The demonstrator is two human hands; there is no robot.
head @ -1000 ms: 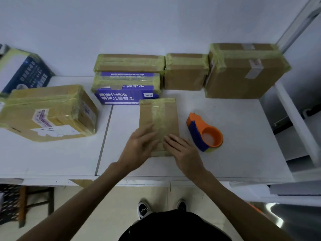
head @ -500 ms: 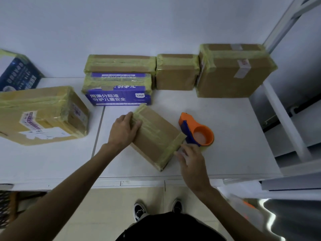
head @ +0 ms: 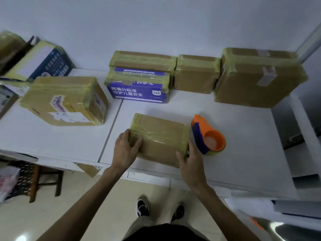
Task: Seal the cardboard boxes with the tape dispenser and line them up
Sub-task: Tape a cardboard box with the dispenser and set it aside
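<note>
The small cardboard box [head: 163,136] lies flat near the front edge of the white bench [head: 246,159], its long side running left to right, held between both hands. The left hand [head: 125,151] clasps its left end: the thumb lies across the top face and the fingers [head: 127,136] curl against the end wall. The right hand [head: 192,162] grips the near right corner, thumb on top and fingers wrapped up the right side. Both forearms reach in from below.

The box is plain brown, with yellowish clear tape wrapped over its left end and a wrinkled strip running along the top toward the right edge.

Just beside its right end lies the orange and blue tape dispenser [head: 209,136]. Along the back wall stand a purple printed box [head: 139,90] with a flat taped box [head: 142,60] on top, a medium taped box [head: 195,75] and a large taped box [head: 257,79]. To the left sits a labelled taped box [head: 64,101].
</note>
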